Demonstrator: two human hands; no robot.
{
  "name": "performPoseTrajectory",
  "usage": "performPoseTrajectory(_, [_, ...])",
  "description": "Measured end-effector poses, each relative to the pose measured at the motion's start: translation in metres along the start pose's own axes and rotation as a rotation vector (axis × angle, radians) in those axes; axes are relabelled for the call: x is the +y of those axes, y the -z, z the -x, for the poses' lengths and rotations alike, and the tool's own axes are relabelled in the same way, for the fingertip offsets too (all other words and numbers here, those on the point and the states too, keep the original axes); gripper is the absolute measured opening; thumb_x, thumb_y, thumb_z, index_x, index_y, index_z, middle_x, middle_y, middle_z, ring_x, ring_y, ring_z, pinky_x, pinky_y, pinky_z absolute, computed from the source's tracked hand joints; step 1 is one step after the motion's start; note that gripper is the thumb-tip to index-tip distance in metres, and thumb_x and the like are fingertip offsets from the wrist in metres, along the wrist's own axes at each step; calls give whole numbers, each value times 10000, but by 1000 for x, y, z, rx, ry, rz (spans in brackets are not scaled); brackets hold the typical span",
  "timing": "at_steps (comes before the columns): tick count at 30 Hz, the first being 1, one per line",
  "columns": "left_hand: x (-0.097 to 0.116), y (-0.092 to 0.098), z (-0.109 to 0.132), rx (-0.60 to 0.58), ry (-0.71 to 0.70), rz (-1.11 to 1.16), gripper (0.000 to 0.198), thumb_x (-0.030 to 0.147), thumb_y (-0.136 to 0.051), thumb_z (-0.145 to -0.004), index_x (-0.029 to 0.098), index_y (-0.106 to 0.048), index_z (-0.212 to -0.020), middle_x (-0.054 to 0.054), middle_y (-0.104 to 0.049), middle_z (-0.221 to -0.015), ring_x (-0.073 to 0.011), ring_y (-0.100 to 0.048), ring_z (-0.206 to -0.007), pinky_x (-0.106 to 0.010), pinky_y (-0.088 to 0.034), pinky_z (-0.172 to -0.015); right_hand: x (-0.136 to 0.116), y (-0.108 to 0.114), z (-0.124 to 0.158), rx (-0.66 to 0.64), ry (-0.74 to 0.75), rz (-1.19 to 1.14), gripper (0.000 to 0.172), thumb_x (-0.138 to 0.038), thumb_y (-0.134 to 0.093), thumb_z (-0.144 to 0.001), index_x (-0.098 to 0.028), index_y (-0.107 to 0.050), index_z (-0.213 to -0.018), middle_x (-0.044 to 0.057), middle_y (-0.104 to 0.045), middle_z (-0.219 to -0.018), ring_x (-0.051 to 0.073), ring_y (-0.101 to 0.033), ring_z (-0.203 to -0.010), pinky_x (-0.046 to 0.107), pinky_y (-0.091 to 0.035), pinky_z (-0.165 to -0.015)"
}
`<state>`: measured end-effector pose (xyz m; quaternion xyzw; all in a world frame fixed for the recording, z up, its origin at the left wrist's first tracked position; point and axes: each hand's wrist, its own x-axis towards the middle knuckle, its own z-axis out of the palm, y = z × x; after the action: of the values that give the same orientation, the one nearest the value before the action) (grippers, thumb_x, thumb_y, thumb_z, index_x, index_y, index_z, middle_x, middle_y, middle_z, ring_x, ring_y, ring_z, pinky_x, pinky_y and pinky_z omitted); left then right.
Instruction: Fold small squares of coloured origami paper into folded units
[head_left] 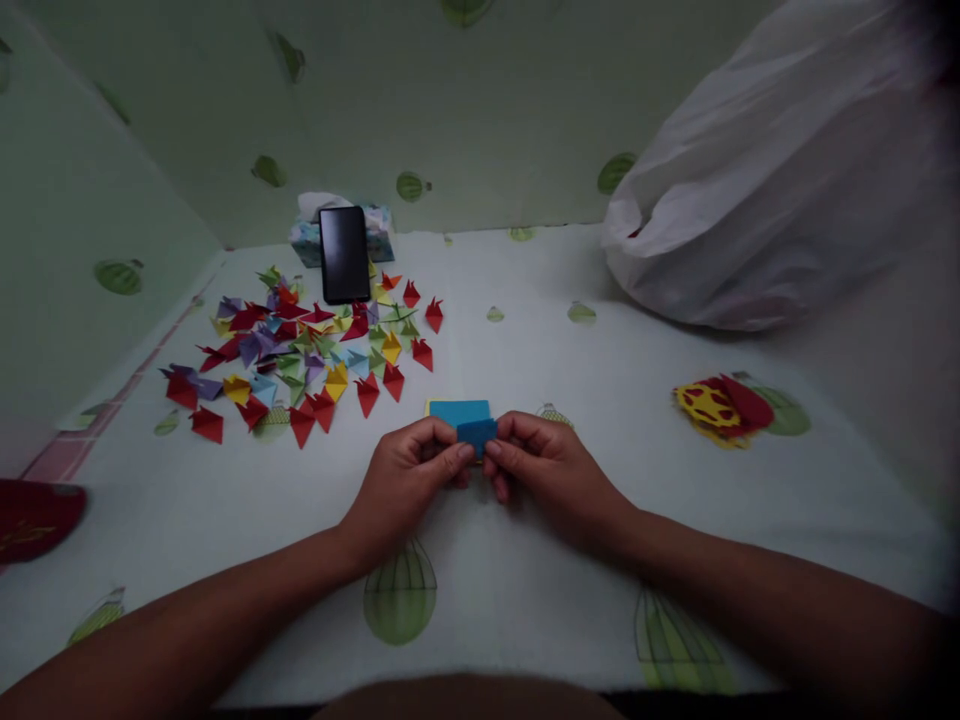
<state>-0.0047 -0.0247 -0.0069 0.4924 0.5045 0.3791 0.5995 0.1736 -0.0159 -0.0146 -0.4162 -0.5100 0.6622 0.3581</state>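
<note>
A small piece of folded blue paper (pixel 477 436) is pinched between the fingers of both hands, just above the desk (pixel 517 620), at the centre of the view. The left hand (pixel 409 468) grips its left end and the right hand (pixel 559 468) its right end, each with thumb and forefinger closed on the paper, the thumbs on the near side; the other fingers are curled beneath. Just behind it lies a stack (pixel 459 409) of paper, bright blue on top with a yellow edge. Beyond the left hand is a loose scatter of folded shapes (pixel 367 394) in red, purple, yellow, green, orange and light blue. At its back is a dark-screened phone (pixel 345 255), in front of a patterned tissue box (pixel 304 246). Well to the right are red and yellow cutouts (pixel 707 405), with a large white bag (pixel 720 210) behind them. At the far left edge, a red object (pixel 37 518) carries gold marks too blurred to read. Green balloon prints dot the desk and walls (pixel 510 110).
</note>
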Motion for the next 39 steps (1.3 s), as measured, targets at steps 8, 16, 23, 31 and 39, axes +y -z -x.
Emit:
performPoseTrajectory(8, [-3, 1, -3, 3, 34, 157, 163, 256, -699, -815, 147, -603, -741, 21, -665, -655, -81, -588, -599, -198, -457, -608, -2, -1, 0, -5, 3, -19, 114, -262, -636, -822, -179, -561, -839, -38, -617, -596, 102, -571, -512, 244, -431, -534])
performPoseTrajectory(16, [-1, 1, -3, -61, 50, 109, 125, 250, -701, -811, 132, -663, -795, 3, -657, -682, -96, -582, -648, -210, -464, -649, -1, -2, -1, -2, 12, -25, 78, -195, -610, -811, -176, -546, -770, -20, -648, -650, 86, -578, -515, 233, -438, -529])
performPoseTrajectory(23, [-4, 2, -5, -55, 98, 181, 153, 278, -704, -811, 129, -670, -823, -17, -684, -771, -88, -574, -648, -211, -463, -651, -1, 0, -1, 9, 26, -62, 48, -191, -602, -813, -167, -574, -843, -16, -656, -691, 85, -591, -529, 234, -454, -536])
performPoseTrajectory(31, [-3, 2, -5, -53, 95, 177, 157, 281, -713, -803, 127, -680, -797, -16, -678, -734, -85, -560, -635, -203, -449, -640, 0, 0, -1, -15, 38, -53, 63, -213, -619, -814, -172, -572, -803, -25, -648, -638, 83, -575, -510, 229, -441, -519])
performPoseTrajectory(39, [-4, 2, -6, -71, 101, 177, 162, 296, -709, -812, 137, -679, -798, -12, -664, -715, -97, -562, -649, -212, -459, -654, -1, 1, 0, -2, 41, -43, 75, -224, -613, -825, -172, -570, -793, -26, -639, -656, 82, -578, -521, 230, -445, -535])
